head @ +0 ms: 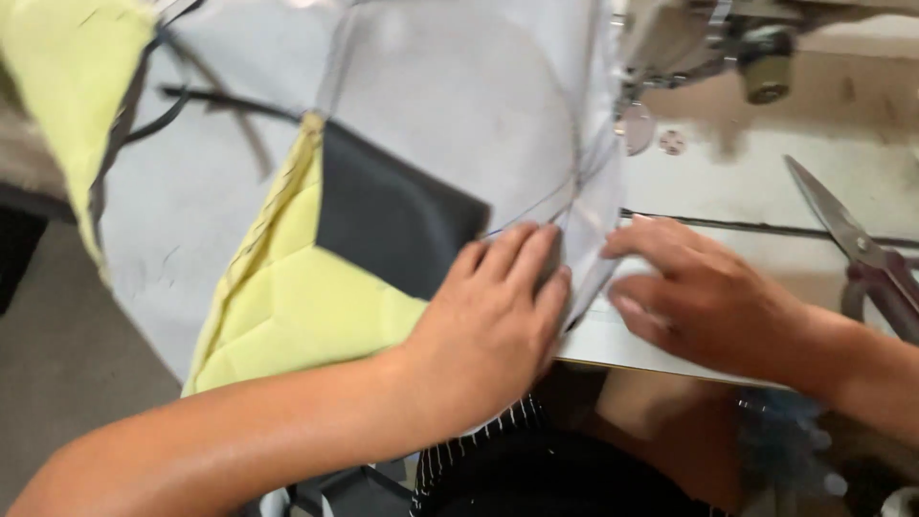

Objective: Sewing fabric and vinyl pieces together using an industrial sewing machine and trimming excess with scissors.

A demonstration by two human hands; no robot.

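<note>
Fabric (pixel 450 105), big pale grey sheet, covers most of the desk (pixel 766 182) and runs up and away from both hands' fingers, w/ thin dark seam lines crossing just beyond the fingertips. Desk is off-white; bare part lies to the right of and beyond the right fingers. Yellow quilted panel (pixel 287 306) sits just left of the left fingers, under the left wrist and forearm, hanging off the desk's near edge. Dark grey patch (pixel 392 215) lies on the panel's upper corner, its right edge touching the left fingertips. Sewing machine (pixel 708 38) stands beyond the right fingers, well apart from them; blurred, needle area hard to make out. Scissors (pixel 852 239) lie on the desk right of the right fingers, near but not touching, blade tip pointing up-left.

Left hand (pixel 488 325) is palm down, fingers (pixel 522 258) together and flat, pressing the fabric edge where it meets the patch; nothing gripped. Right hand (pixel 708 302) is palm down too, fingers slightly spread, tips pressing the fabric's right edge onto the desk, just beside the left fingers. Fold of fabric runs between the two hands.
</note>
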